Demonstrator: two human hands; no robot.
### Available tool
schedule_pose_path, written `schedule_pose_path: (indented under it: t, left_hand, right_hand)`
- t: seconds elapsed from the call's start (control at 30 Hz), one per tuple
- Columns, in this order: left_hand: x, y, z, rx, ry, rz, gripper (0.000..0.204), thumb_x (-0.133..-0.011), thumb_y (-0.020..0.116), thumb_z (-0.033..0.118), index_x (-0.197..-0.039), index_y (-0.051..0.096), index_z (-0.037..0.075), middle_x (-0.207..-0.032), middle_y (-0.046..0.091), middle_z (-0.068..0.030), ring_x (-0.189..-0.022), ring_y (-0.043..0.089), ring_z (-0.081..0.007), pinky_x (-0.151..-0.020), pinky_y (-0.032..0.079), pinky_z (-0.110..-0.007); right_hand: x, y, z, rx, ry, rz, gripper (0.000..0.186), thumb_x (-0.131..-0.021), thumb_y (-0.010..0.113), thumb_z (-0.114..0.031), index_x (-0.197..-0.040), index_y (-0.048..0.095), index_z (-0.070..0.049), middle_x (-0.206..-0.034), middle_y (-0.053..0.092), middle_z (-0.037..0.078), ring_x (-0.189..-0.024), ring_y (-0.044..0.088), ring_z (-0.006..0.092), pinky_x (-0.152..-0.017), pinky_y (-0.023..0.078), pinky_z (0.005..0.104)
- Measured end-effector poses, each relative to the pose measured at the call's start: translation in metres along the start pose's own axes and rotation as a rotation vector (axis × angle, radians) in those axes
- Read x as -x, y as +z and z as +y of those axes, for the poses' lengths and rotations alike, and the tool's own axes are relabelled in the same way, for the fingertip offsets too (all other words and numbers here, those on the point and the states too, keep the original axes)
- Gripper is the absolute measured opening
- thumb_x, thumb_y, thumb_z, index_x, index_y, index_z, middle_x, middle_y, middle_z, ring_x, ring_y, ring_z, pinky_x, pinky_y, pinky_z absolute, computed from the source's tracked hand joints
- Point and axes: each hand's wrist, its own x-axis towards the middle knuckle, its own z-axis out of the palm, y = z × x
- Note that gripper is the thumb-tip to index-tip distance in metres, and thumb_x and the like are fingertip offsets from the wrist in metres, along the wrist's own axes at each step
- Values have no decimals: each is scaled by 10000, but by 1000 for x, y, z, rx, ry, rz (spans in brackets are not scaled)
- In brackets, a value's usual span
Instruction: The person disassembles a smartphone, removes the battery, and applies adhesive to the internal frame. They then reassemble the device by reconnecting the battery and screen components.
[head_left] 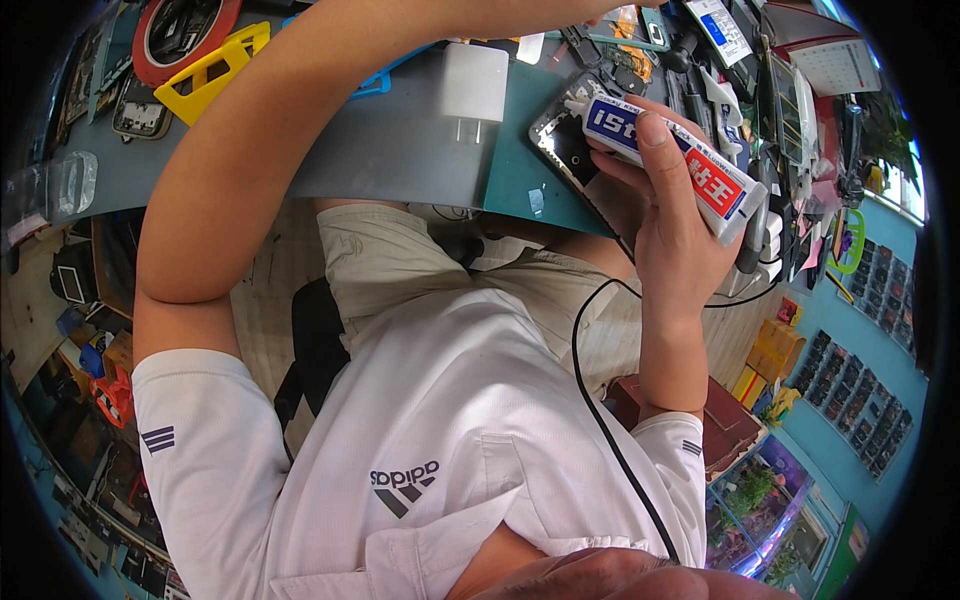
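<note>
My right hand [680, 190] is closed around a white, blue and red glue tube [715, 185]. The tube lies slantwise, its nozzle pointing up and left. Just below the nozzle is an opened phone housing [565, 140], dark with a metal rim. It lies over the green mat [510, 180], and its lower end passes the desk edge beside my right hand. Whether my fingers also touch the housing is hidden. My left arm crosses the upper part of the view, and my left hand [585, 10] is mostly cut off by the top edge, its fingers out of sight.
A white charger plug [474, 82] stands on the grey desk [390, 150]. At the left are a yellow plastic frame [205, 80] and a red tape ring [145, 60]. Phone parts and tools crowd the right. A black cable [590, 385] hangs over my shirt.
</note>
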Motion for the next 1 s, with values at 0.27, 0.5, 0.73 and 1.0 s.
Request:
schedule_pose_path:
  t: [0.27,0.5,0.73,1.0]
  left_hand:
    - [1,1,-2,-11,21,5,301,-980,495,263,-905,666,26,-852,670,-201,-804,659,-368,-711,491,-446]
    - [2,0,1,-38,43,2,281,-981,495,249,-911,663,34,-847,664,-195,-801,656,-367,-703,490,-444]
    - [1,-1,-4,-170,158,-7,264,-982,499,248,-934,663,46,-831,646,-191,-790,647,-369,-690,482,-453]
    - [0,1,-5,-101,87,-10,291,-995,492,267,-965,677,43,-842,649,-196,-801,650,-368,-708,487,-446]
  right_hand:
    - [0,-2,2,19,-18,-16,280,-960,760,-157,-1134,736,61,-1120,728,147,-940,737,191,-819,641,287]
    - [1,-1,2,15,-15,-25,270,-966,753,-154,-1128,736,61,-1116,725,142,-944,730,186,-823,641,291]
    - [2,0,2,25,-24,-42,263,-971,745,-154,-1121,735,63,-1104,719,135,-952,722,181,-824,649,305]
    - [3,0,2,12,-22,-54,256,-975,740,-151,-1117,736,62,-1087,719,126,-945,719,173,-826,649,307]
